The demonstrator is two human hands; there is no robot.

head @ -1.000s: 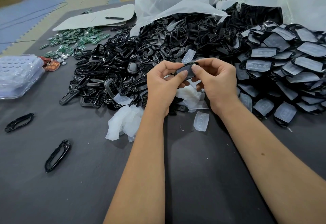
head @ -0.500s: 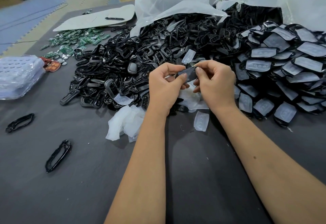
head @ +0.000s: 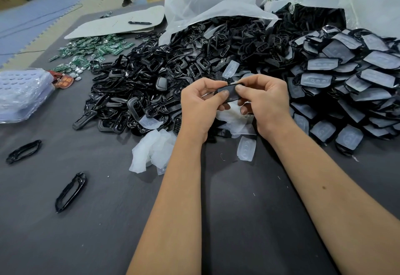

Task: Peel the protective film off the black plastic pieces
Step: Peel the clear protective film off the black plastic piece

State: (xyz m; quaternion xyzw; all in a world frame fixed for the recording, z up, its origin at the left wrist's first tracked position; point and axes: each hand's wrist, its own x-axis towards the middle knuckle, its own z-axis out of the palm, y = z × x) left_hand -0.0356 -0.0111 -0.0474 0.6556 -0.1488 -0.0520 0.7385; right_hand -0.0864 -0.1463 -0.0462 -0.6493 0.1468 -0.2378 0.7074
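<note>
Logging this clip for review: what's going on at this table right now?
A person holds one black plastic piece up between both hands, the left hand and right hand each pinching it with thumb and fingers. It sits above a grey table heaped with black frames and, to the right, film-covered pieces. Loose peeled film lies below the hands.

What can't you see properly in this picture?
Head view only:
- The black plastic piece: both thumbs cover its ends, so any lifted film is hidden.
- The right hand and left hand hide the scraps beneath.
- The green circuit boards: too small to read.
</note>
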